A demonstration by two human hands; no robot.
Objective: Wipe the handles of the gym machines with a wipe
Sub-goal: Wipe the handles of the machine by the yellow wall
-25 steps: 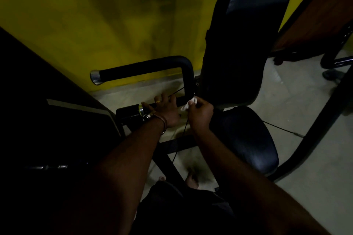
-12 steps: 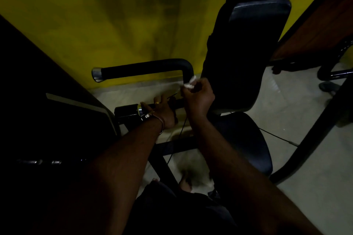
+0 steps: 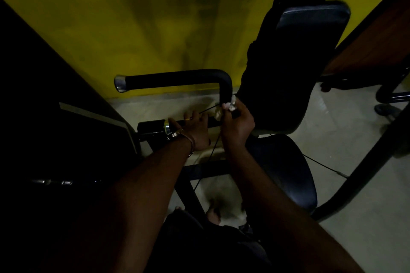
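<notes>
Fingers (image 3: 230, 113) pinch wipe (image 3: 229, 104) | handle (image 3: 177, 77) horizontal, cap left

Black handle (image 3: 177, 77), white wipe (image 3: 230, 105), yellow wall (image 3: 111, 17).

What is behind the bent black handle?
Behind the bent black handle you can see the yellow wall and, lower down, a strip of pale floor. The right hand with the white wipe covers the handle's lower end, so nothing behind there shows.
</notes>
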